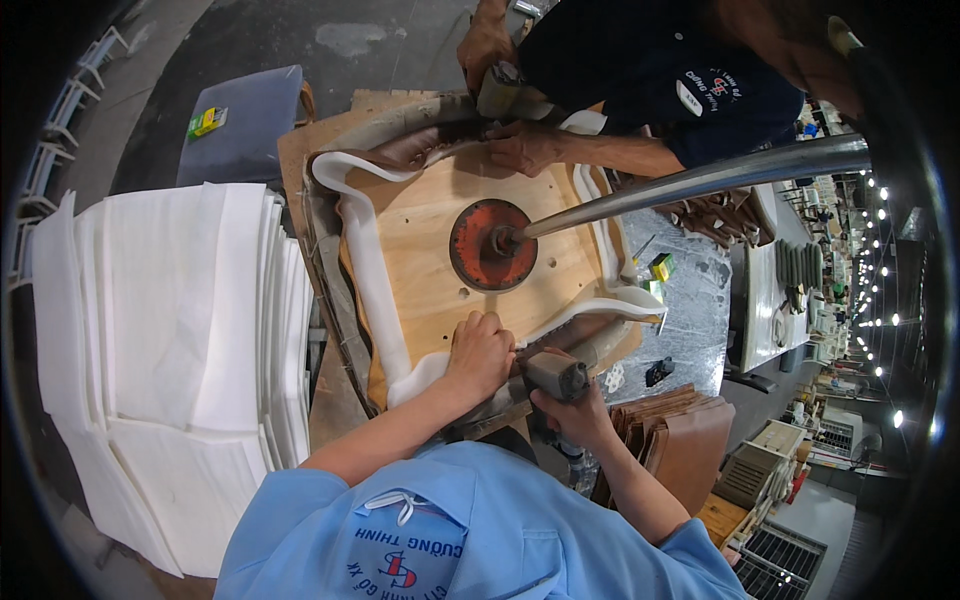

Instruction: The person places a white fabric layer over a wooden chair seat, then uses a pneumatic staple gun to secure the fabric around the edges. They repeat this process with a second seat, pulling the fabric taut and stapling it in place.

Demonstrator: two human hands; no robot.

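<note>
Two hands busy: left hand [480, 352] flat pressing foam [372, 262], right hand [568, 408] gripping staple gun [555, 375] w/ co-worker opposite.

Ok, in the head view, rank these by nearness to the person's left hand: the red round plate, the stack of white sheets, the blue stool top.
From the left hand:
1. Red round plate, just beyond the hand, at the middle of the wooden board.
2. Stack of white sheets, off to the left.
3. Blue stool top, far upper left, past the board's corner.

small yellow-green box [207, 122] on grey stool | yellow-green box [661, 266] on speckled bench
</note>
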